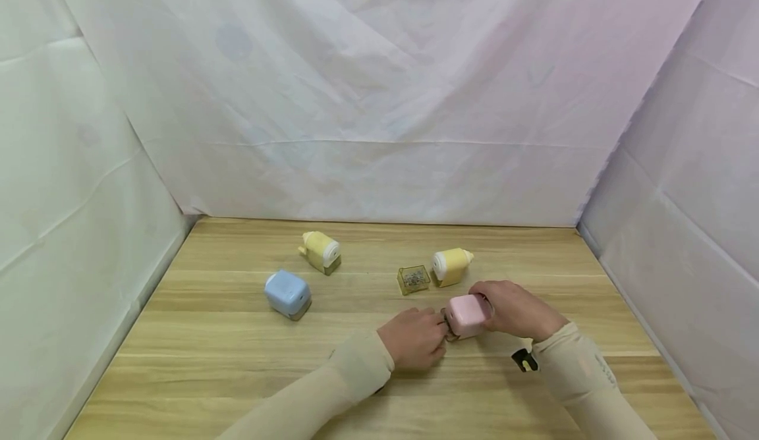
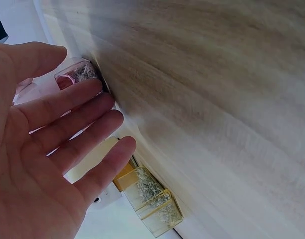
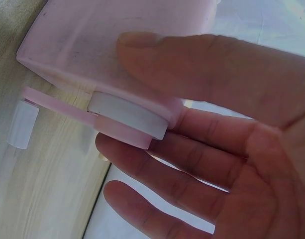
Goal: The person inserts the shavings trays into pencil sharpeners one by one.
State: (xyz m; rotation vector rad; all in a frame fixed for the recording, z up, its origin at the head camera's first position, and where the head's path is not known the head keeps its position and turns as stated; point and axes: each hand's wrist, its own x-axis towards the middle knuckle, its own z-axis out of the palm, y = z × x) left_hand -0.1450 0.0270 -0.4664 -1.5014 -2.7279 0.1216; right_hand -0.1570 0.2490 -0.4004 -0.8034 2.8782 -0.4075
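Note:
A pink pencil sharpener [image 1: 466, 313] sits at right of centre on the table, its crank [image 3: 57, 105] with a white knob showing in the right wrist view. My right hand [image 1: 514, 308] grips it from the right, thumb along the pink body and fingers by the crank side. On its other side my left hand [image 1: 415, 338] has its fingertips close to the clear pink drawer [image 2: 84, 73], which holds shavings. In the left wrist view those fingers are extended, with the thumb apart; whether they touch the drawer is unclear.
Behind the hands, a yellow drawer [image 1: 414, 279] full of shavings lies beside a yellow sharpener [image 1: 450, 266]. Farther left stand another yellow sharpener [image 1: 321, 250] and a blue sharpener [image 1: 288, 292]. White cloth [image 1: 379, 183] encloses the table's back and sides.

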